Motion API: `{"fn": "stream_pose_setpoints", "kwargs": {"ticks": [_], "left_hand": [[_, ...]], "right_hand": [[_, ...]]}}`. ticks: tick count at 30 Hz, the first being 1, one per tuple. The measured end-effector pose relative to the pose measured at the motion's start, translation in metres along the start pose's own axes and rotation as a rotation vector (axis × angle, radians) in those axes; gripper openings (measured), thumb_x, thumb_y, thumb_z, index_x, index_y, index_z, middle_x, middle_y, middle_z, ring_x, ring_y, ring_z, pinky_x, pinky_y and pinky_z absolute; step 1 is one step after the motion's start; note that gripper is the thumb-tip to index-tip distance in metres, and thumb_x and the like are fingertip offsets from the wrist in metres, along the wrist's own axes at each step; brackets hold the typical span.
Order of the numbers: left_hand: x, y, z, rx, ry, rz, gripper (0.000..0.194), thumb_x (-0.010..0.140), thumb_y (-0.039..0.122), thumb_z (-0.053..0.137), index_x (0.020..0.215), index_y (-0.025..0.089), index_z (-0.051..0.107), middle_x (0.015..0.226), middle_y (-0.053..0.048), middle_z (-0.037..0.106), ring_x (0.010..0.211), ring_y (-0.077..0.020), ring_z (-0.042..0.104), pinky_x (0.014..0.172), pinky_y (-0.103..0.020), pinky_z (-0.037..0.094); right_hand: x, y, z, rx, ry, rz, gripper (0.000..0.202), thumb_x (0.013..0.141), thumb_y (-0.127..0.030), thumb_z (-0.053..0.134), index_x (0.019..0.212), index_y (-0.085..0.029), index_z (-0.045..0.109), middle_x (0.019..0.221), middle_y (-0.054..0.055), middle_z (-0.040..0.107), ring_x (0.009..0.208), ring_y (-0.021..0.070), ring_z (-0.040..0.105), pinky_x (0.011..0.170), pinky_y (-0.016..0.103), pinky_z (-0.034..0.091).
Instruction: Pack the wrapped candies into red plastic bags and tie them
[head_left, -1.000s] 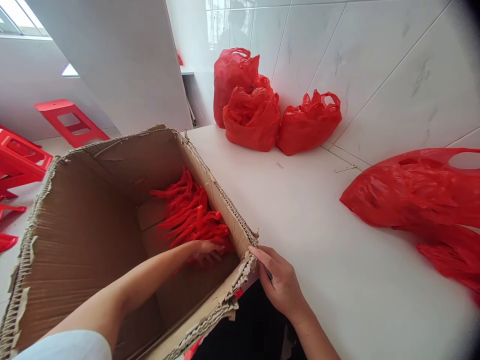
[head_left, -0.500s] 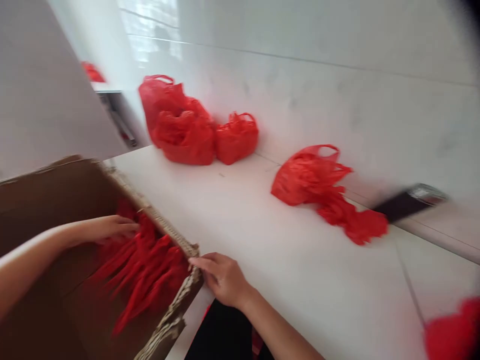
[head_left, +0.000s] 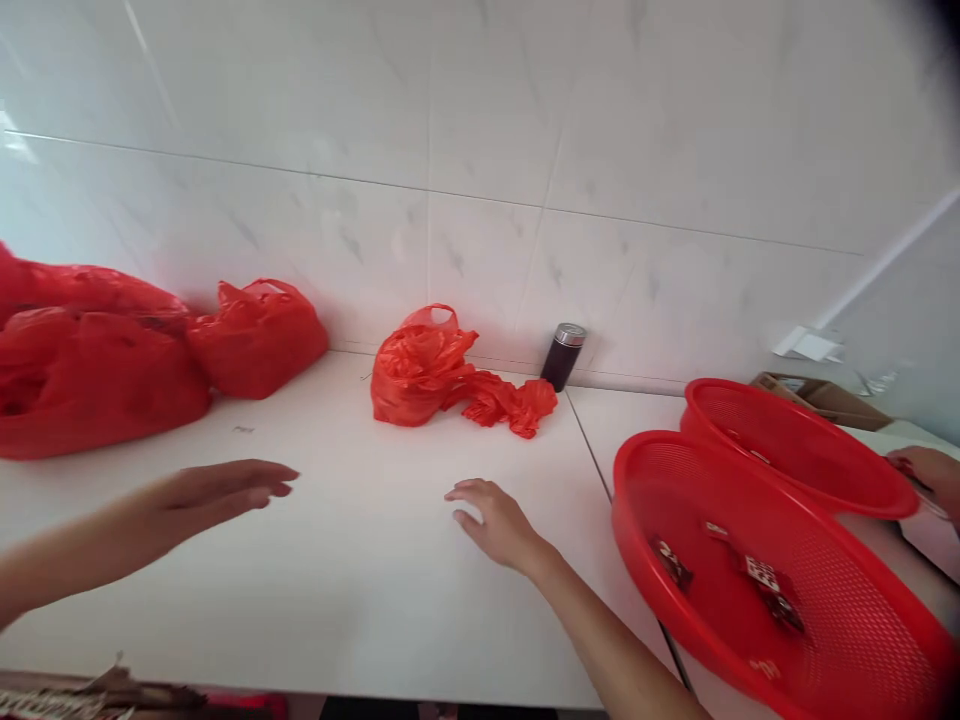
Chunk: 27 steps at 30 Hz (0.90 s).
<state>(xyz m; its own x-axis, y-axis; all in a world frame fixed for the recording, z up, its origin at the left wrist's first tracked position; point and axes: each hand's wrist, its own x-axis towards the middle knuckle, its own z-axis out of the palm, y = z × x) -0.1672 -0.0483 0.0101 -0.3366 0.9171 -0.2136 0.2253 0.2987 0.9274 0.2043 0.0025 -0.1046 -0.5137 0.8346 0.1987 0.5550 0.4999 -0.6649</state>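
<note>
My left hand (head_left: pixel 214 495) hovers over the left part of the white table (head_left: pixel 360 590), fingers stretched out, thumb a little apart, with nothing in it. To its right, my right hand (head_left: pixel 499 525) is held above the tabletop with curved fingers and a gap to the thumb; it too holds nothing. Nearest to the right hand are a red plastic bag (head_left: pixel 412 370) with crumpled red plastic trailing from it and a red mesh basket (head_left: pixel 637 540). Several small dark wrapped packets (head_left: pixel 763 575) lie in that basket. A torn cardboard box edge (head_left: pixel 112 695) shows at the bottom left.
Stuffed red bags (head_left: pixel 112 370) line the wall at left, beside a smaller red bag (head_left: pixel 262 340). A dark flask (head_left: pixel 562 358) stands by the wall. Behind the near basket is a second red basket (head_left: pixel 795 440); another person's hand (head_left: pixel 930 475) is at its right rim.
My left hand has come out of the cardboard box and my right hand has let go of its edge. The view has swung right, bringing the baskets into sight.
</note>
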Motion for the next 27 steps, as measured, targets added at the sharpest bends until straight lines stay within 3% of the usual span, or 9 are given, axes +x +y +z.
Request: {"fn": "stream_pose_setpoints", "kwargs": {"ticks": [3,6,10,13,17,21,24,26,27], "left_hand": [[0.018,0.027,0.08,0.2,-0.432,-0.034,0.027,0.069,0.013,0.079,0.094,0.021,0.075,0.108,0.0,0.074,0.112,-0.0227,0.063,0.083,-0.025,0.052],[0.029,0.034,0.167,0.326,-0.645,0.12,0.029,0.064,0.025,0.082,0.093,0.025,0.077,0.103,-0.006,0.075,0.1,-0.0286,0.067,0.078,-0.03,0.052],[0.028,0.015,0.273,0.285,-0.645,0.272,0.024,0.067,0.032,0.076,0.09,0.027,0.076,0.102,-0.005,0.075,0.093,-0.028,0.067,0.081,-0.034,0.052],[0.031,-0.006,0.326,0.207,-0.486,0.39,0.036,0.076,0.034,0.064,0.11,0.025,0.069,0.132,-0.009,0.061,0.116,-0.0288,0.058,0.089,-0.035,0.049],[0.053,-0.014,0.352,0.125,-0.262,0.46,0.035,0.084,0.029,0.051,0.117,0.023,0.059,0.144,-0.012,0.046,0.134,-0.0287,0.041,0.103,-0.042,0.04],[0.059,-0.014,0.355,0.039,-0.235,0.386,0.052,0.081,0.042,0.061,0.126,0.02,0.048,0.138,-0.016,0.052,0.121,-0.0307,0.054,0.095,-0.043,0.046],[0.038,-0.025,0.345,-0.03,-0.313,0.281,0.047,0.07,0.047,0.074,0.105,0.018,0.062,0.101,-0.01,0.071,0.097,-0.0304,0.066,0.083,-0.039,0.052],[0.022,-0.037,0.329,-0.099,-0.311,0.185,0.034,0.067,0.046,0.077,0.082,0.017,0.067,0.077,-0.007,0.072,0.085,-0.0306,0.068,0.076,-0.039,0.053],[0.015,-0.042,0.317,-0.154,-0.283,0.134,0.031,0.069,0.046,0.075,0.078,0.017,0.067,0.075,-0.007,0.072,0.083,-0.03,0.068,0.074,-0.039,0.054]], "right_hand": [[0.001,0.035,-0.026,-0.036,0.209,0.153,0.031,0.092,-0.028,0.052,0.12,-0.028,0.065,0.133,0.007,0.057,0.124,0.0217,0.052,0.101,0.042,0.047],[0.026,0.069,-0.038,-0.119,0.384,0.312,0.037,0.091,-0.026,0.053,0.127,-0.026,0.062,0.146,0.01,0.044,0.134,0.0266,0.043,0.105,0.046,0.043],[0.066,0.106,-0.045,-0.131,0.466,0.421,0.046,0.087,-0.021,0.056,0.132,-0.017,0.057,0.149,0.017,0.04,0.136,0.0333,0.04,0.107,0.052,0.037],[0.069,0.117,-0.044,-0.123,0.496,0.415,0.048,0.086,-0.017,0.055,0.134,-0.012,0.055,0.139,0.02,0.052,0.132,0.0327,0.046,0.108,0.05,0.036],[0.025,0.107,-0.036,-0.105,0.503,0.367,0.044,0.086,-0.018,0.054,0.13,-0.013,0.059,0.131,0.017,0.06,0.128,0.0296,0.052,0.109,0.047,0.039],[-0.042,0.075,-0.024,0.023,0.44,0.302,0.041,0.088,-0.023,0.055,0.128,-0.017,0.061,0.127,0.014,0.064,0.121,0.0275,0.059,0.101,0.044,0.05],[-0.083,0.048,-0.014,0.16,0.34,0.194,0.041,0.084,-0.018,0.06,0.125,-0.023,0.064,0.124,0.01,0.066,0.117,0.026,0.061,0.1,0.044,0.051],[-0.101,0.036,-0.01,0.179,0.317,0.157,0.046,0.081,-0.015,0.063,0.126,-0.025,0.063,0.126,0.008,0.065,0.12,0.0262,0.059,0.103,0.045,0.049],[-0.106,0.032,-0.01,0.186,0.317,0.157,0.047,0.081,-0.016,0.063,0.127,-0.026,0.062,0.128,0.009,0.064,0.122,0.0261,0.058,0.103,0.045,0.049]]}}
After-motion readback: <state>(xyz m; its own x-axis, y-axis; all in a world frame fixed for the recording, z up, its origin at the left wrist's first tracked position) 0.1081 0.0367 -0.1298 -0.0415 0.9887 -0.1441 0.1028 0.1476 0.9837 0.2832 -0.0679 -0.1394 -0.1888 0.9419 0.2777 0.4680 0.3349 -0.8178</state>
